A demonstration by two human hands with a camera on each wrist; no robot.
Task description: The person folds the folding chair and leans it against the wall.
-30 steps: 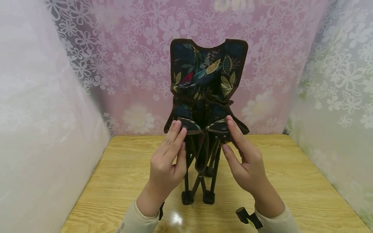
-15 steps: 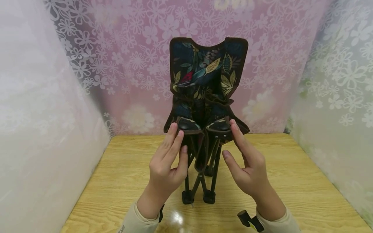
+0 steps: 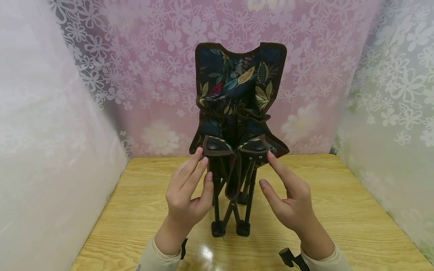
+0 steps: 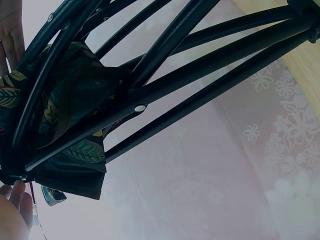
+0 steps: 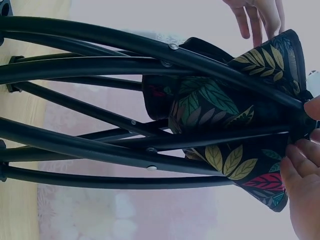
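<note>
Your left hand, fingers straight, touches folded chair front corner; right hand likewise, opposite corner; chair upright on worktop.

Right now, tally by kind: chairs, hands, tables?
Folding chair: 1
Hands: 2, the left hand and the right hand
Wooden table: 1
Total: 4
</note>
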